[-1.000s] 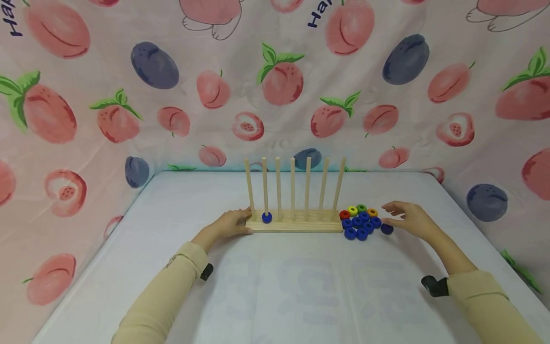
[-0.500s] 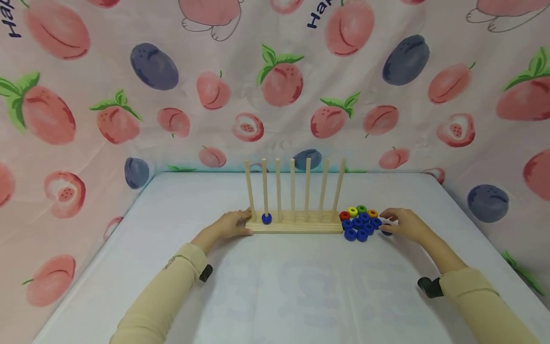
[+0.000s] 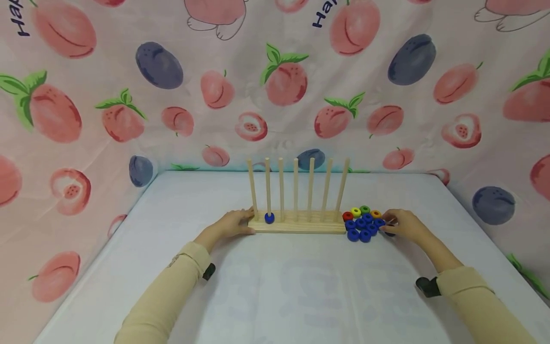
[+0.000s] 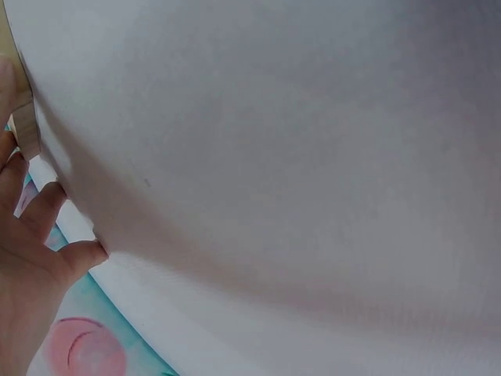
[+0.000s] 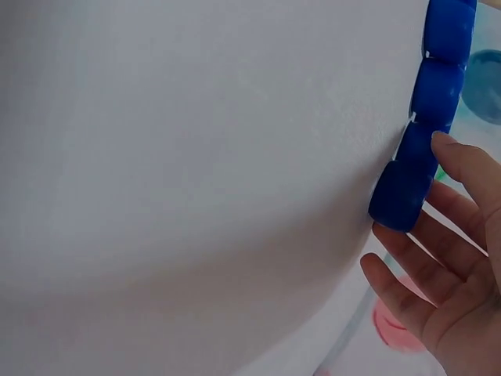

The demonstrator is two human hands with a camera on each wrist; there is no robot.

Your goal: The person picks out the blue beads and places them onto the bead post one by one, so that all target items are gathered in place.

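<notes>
A wooden peg stand [image 3: 296, 228] with a row of upright pegs stands mid-table. One blue bead [image 3: 269, 218] sits at the foot of its second peg from the left. My left hand [image 3: 232, 223] holds the stand's left end, thumb in front and fingers behind. Right of the stand, my right hand [image 3: 406, 225] has its thumb and forefinger on either side of a blue bead [image 3: 379, 223] at the edge of a bead cluster. Another dark blue bead [image 3: 389, 234] is partly hidden under that hand. In the right wrist view, the thumb touches a blue bead [image 5: 415, 145].
Several blue beads [image 3: 361, 223] lie together against the stand's right end. Behind them lie a red bead [image 3: 347, 216], a yellow bead [image 3: 355, 212], a green bead [image 3: 364, 209] and an orange bead [image 3: 375, 214]. A fruit-patterned cloth [image 3: 283, 129] hangs behind the white table [image 3: 301, 282].
My right hand has moved left and slightly down onto the right edge of the bead cluster, partly covering the outermost bead. The left hand stays on the stand.
</notes>
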